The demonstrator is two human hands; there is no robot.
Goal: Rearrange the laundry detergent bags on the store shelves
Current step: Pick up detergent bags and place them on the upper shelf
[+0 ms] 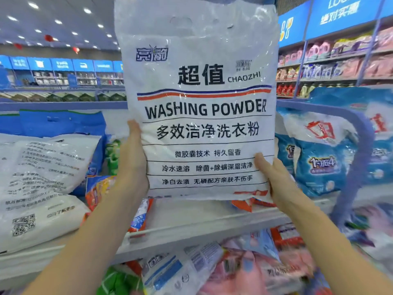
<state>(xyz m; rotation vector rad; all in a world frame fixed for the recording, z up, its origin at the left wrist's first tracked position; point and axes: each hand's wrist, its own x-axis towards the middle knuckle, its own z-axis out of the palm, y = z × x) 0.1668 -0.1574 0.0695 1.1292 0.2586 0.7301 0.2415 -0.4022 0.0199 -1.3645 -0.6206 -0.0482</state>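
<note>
Head view: washing powder bag (200,107) upright between left hand (133,160) and right hand (274,179), both gripping lower edges.

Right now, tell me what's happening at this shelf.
A person holds a white washing powder bag upright in front of the shelf, label toward the camera. The left hand grips its lower left edge and the right hand pinches its lower right corner. It is not set down yet. More white bags lie flat to the left, and blue bags stand to the right.
</note>
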